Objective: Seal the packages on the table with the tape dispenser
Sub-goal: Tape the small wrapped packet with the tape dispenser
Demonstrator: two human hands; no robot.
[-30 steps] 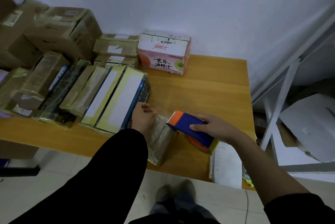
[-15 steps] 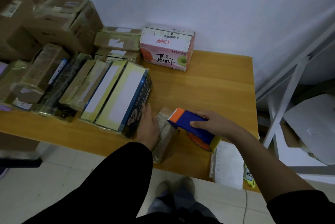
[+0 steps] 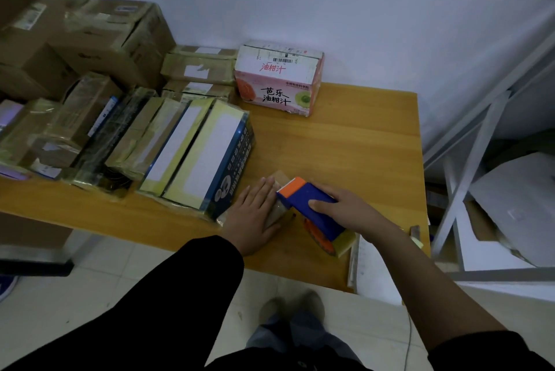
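Fingers of the left hand lie flat on what seems a small package, while the right hand grips the tape dispenser against it.

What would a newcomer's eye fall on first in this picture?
The blue and orange tape dispenser, gripped by the right hand near the front edge of the table, stands out most. Beside it the left hand presses flat on a small package. A pink carton stands at the back by the wall.
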